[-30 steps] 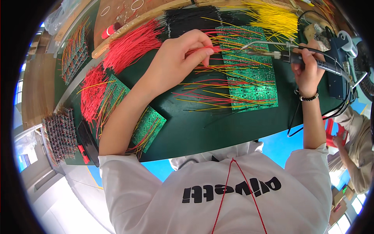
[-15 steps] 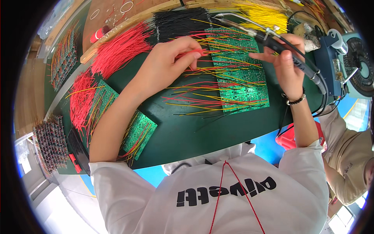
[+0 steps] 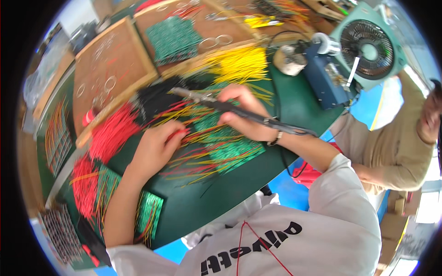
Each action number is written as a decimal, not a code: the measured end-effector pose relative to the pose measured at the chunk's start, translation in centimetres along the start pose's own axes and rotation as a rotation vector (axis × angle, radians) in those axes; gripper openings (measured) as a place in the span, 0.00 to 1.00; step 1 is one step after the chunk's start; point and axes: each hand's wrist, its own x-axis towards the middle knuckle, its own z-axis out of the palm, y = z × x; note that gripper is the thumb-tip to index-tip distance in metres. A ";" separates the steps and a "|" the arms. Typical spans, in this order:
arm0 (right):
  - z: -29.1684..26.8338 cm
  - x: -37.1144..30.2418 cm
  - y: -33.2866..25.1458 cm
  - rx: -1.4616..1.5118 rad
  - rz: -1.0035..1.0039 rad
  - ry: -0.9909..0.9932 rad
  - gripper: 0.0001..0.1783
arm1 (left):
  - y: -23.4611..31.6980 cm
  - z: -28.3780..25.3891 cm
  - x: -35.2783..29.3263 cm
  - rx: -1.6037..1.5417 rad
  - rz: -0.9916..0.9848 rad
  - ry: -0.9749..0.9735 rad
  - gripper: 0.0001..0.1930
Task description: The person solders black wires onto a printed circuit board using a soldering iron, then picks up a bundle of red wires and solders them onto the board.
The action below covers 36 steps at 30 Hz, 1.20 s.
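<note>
At nine o'clock of the green circuit board [image 3: 224, 151], the left hand [image 3: 158, 148] stays pinched on red wires [image 3: 182, 132]; the right hand [image 3: 248, 117], wrapped around a soldering iron [image 3: 222, 106], has carried its blurred tip from over the board to above the black wires [image 3: 154, 99] at ten o'clock, so the tip seems clear of the board. On the bench [image 3: 184, 211], a red wire pile [image 3: 113, 132] lies at nine, yellow wires [image 3: 241, 65] at twelve, a blue soldering station [image 3: 324, 80] at two; right hand and iron hide part of the board.
</note>
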 end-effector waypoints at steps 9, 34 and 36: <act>0.0 0.0 -1.4 0.136 0.214 -0.044 0.13 | 1.2 -0.3 0.3 -0.058 -0.055 0.038 0.06; -2.1 -0.3 0.4 0.642 0.405 0.419 0.11 | 0.9 0.0 0.2 0.153 0.018 0.104 0.04; -2.0 -0.2 0.4 0.646 0.416 0.432 0.10 | 0.9 -0.1 0.1 0.158 -0.002 0.104 0.04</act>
